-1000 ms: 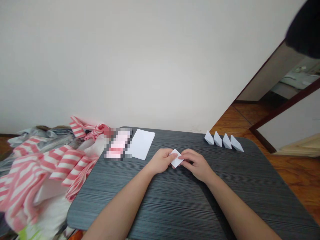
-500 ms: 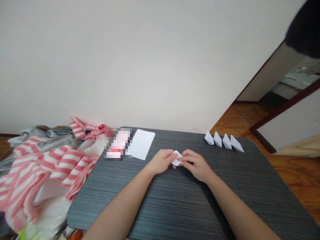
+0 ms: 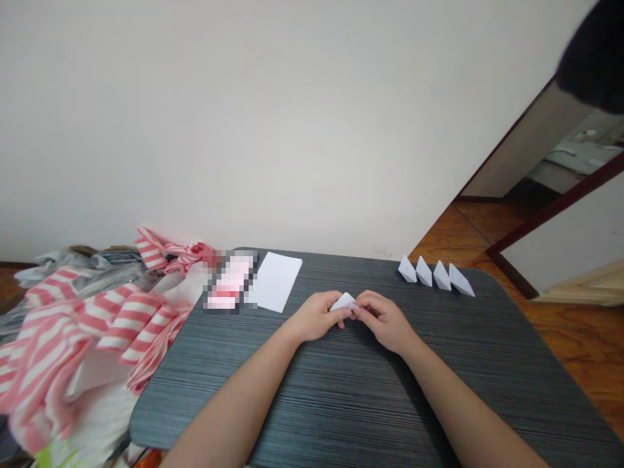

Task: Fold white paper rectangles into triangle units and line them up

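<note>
Between my two hands, just above the dark table [image 3: 312, 390], is a small folded piece of white paper [image 3: 345, 300], its upper part showing as a triangle. My left hand [image 3: 318, 316] pinches its left side, the thumb lying across the front. The fingertips of my right hand [image 3: 381, 318] close on its right corner. My fingers cover the lower edge. At the back right of the table, several folded white paper shapes [image 3: 423, 273] with pointed tips stand in a row. A stack of white paper sheets [image 3: 277, 281] lies at the back left.
Left of the sheets is a blurred-out pink and white flat object [image 3: 230, 281]. Red-and-white striped cloth [image 3: 117, 318] is heaped beside the table's left edge. A pale wall [image 3: 302, 130] rises behind, and a wooden floor [image 3: 565, 331] shows at right.
The folded paper has gone from a diamond outline to a triangular one. My left thumb has moved down across its front, and both hands keep hold of it.
</note>
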Action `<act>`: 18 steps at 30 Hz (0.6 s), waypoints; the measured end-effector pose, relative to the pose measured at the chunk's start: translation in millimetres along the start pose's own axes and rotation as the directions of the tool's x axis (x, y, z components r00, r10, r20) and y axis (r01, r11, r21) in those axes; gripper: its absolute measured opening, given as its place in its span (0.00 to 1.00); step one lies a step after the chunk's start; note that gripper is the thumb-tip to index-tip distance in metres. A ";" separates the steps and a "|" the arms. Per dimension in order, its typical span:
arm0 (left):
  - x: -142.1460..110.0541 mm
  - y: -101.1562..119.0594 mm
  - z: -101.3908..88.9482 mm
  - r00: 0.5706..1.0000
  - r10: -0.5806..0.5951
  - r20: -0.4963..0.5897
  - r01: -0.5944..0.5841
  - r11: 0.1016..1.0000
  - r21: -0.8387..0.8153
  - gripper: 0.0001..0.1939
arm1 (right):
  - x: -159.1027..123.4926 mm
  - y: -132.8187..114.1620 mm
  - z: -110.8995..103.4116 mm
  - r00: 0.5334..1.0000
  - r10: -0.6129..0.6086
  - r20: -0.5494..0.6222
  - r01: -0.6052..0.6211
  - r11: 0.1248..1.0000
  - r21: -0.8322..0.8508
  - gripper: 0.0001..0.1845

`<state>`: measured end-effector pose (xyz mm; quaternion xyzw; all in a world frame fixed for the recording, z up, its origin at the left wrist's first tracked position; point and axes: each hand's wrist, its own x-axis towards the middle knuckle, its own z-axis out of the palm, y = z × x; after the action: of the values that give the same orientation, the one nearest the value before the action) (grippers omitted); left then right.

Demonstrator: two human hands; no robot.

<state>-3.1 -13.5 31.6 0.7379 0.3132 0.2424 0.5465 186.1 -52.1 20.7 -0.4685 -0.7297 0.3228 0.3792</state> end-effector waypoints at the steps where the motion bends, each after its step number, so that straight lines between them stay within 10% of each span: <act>1: -0.2 0.4 -0.1 1.000 0.000 0.002 0.000 1.000 -0.001 0.12 | -0.6 0.5 1.1 1.000 0.024 0.002 -0.024 1.000 0.017 0.10; 9: 0.2 -2.6 1.7 1.000 -0.029 -0.003 0.029 0.997 -0.076 0.14 | -3.8 10.6 9.8 0.992 0.126 -0.015 -0.120 0.968 0.219 0.12; 18: 0.5 -5.1 2.9 0.999 -0.051 0.014 0.052 0.992 -0.118 0.15 | -3.1 6.5 1.9 0.988 0.157 0.009 -0.156 0.987 -0.049 0.15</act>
<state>-1.7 -14.0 25.9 0.6974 0.3141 0.2424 0.5969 188.2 -53.0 13.5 -0.5313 -0.7006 0.3369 0.3368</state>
